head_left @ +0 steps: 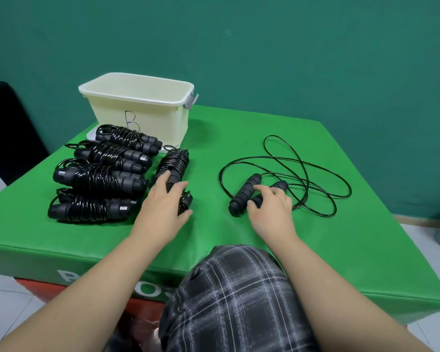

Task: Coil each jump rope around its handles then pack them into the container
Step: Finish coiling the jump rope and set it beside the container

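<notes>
Five coiled black foam-handled jump ropes (99,174) lie unpacked; left hand (167,204) grips one, right hand (272,205) curls onto the uncoiled rope's handles (244,194); cream plastic container (137,107) beyond.

coiled ropes (99,174) left of loose rope (285,179), container (137,102) behind.

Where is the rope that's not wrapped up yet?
The loose rope lies on the green mat's right side, its handles under the right hand.
</notes>
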`<action>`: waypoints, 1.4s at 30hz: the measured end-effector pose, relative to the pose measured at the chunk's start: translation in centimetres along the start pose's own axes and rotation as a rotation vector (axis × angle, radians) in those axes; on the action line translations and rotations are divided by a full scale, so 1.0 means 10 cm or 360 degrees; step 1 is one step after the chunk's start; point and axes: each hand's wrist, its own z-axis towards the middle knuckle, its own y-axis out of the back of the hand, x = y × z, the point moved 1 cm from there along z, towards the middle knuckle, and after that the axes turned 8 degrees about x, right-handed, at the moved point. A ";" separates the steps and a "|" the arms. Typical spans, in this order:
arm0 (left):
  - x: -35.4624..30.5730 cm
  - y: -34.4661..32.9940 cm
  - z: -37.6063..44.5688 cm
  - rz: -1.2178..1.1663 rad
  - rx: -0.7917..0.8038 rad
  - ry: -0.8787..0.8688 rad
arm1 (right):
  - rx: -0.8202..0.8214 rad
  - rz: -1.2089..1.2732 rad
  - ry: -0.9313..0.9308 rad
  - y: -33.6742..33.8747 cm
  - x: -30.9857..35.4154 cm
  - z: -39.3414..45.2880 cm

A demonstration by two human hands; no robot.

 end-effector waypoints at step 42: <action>-0.93 0.56 -0.24 -0.1830 0.0126 -0.0329 | -0.0440 0.0502 0.0674 0.19 0.40 -0.67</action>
